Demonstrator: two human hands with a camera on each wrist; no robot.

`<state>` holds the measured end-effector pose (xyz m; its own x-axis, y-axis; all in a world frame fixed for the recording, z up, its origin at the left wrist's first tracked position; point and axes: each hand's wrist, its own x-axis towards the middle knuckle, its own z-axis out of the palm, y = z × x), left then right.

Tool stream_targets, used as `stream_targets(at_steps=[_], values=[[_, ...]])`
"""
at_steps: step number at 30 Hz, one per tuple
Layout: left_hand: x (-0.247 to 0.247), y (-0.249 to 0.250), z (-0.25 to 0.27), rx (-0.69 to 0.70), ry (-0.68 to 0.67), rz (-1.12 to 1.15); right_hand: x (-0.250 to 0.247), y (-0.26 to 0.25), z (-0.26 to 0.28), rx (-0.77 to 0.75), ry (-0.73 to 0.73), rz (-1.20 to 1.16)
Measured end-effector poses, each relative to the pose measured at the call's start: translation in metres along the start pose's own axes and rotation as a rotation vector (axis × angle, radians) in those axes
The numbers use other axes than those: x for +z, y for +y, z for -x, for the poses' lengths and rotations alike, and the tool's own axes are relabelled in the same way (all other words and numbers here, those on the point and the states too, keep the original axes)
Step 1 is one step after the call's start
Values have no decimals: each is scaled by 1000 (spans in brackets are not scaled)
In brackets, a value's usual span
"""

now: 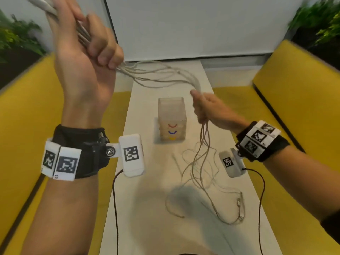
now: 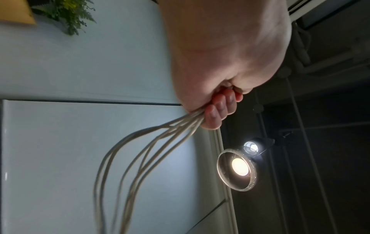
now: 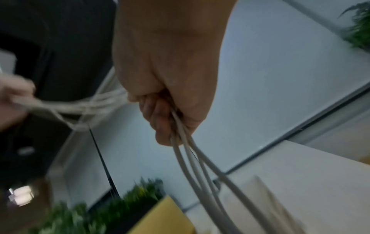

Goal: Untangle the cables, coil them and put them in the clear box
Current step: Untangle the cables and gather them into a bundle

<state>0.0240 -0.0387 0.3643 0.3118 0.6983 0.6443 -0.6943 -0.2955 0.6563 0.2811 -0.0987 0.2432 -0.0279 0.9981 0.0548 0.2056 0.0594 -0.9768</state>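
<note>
Several pale grey cables stretch between my two hands above the table. My left hand is raised high at the upper left, and its curled fingers grip a bundle of cables. My right hand is lower, just right of the clear box, and it grips the same strands. From it the loose ends hang down and lie tangled on the table. The clear box stands upright at the table's middle on a stack of small drawers.
The narrow white table runs between two yellow benches. Green plants stand behind the benches. A white panel closes the far end. Thin dark wires run from both wrist cameras.
</note>
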Motion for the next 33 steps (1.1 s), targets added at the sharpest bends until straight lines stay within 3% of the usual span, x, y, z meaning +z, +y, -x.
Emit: stream_targets(at_steps=[3, 6, 9, 12, 13, 14, 16, 17, 19, 21, 23, 25, 28, 33], values=[[7, -8, 10, -30, -11, -82, -6, -31, -7, -65, -12, -82], [9, -15, 15, -59, -1, -114, -1, -25, -11, -54, -34, 149], [12, -22, 18, -83, 8, -128, 1, 14, -12, 71, -20, 350], [16, -35, 24, -160, 22, -173, 4, 55, -1, 305, 28, 652], [17, -42, 27, -195, 32, -192, 8, 67, 6, 285, 110, 758], [18, -49, 31, -228, 40, -212, 15, 76, 15, 170, 229, 798], [17, -63, 38, -282, 42, -243, 38, 90, 36, -232, 357, 781], [17, -70, 40, -303, 44, -251, 57, 94, 49, -365, 269, 777], [16, -80, 43, -334, 43, -262, 93, 117, 71, -441, -101, 860], [13, -87, 45, -355, 41, -261, 122, 156, 83, -401, -426, 993], [9, -90, 46, -364, 39, -255, 141, 193, 86, -340, -630, 1069], [4, -90, 47, -374, 44, -259, 152, 214, 83, -285, -752, 1116], [-1, -91, 51, -391, 50, -262, 158, 222, 75, -274, -799, 1244], [-7, -95, 56, -406, 47, -279, 159, 223, 65, -396, -836, 1345]])
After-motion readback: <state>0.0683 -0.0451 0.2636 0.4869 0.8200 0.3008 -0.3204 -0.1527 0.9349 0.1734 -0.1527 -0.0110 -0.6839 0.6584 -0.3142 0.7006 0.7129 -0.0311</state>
